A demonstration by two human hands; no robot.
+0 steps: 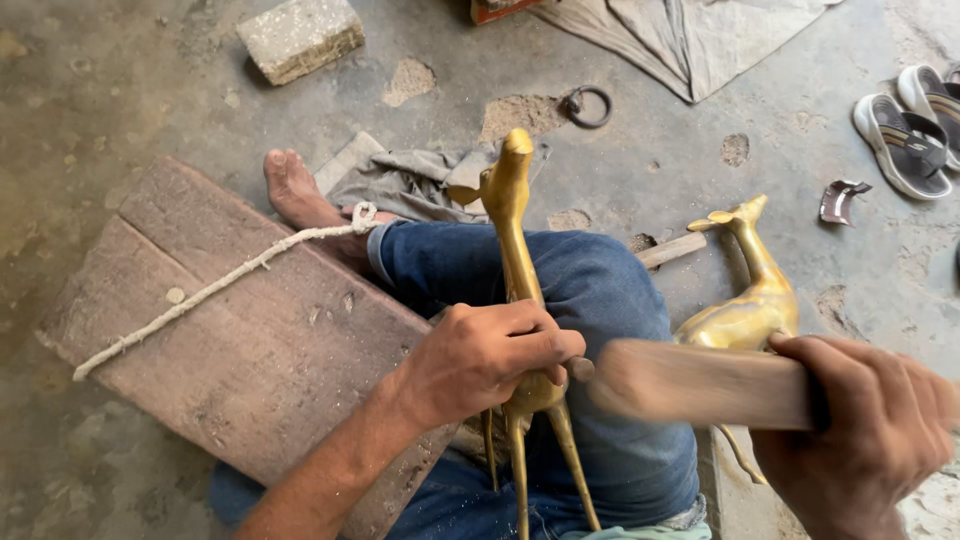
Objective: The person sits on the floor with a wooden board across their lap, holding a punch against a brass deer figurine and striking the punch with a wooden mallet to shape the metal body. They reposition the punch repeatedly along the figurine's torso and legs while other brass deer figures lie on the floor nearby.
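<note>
My left hand [490, 355] grips a brass deer figure [512, 235] around its body, holding it upright over my blue-jeaned knee, the long neck pointing away from me and the thin legs hanging toward me. My right hand [872, 425] is closed around a wooden stick [690, 385], blurred with motion, whose far end is right beside the figure's body at my left fingers. A second brass deer [748, 300] stands on the floor just behind the stick.
A worn wooden board [240, 340] with a pale rope [215, 288] across it lies on the left under my bare foot [295, 190]. On the concrete floor are a grey rag [410, 180], a stone block [300, 38], a metal ring [587, 105], a cloth sheet [690, 35] and sandals [915, 125].
</note>
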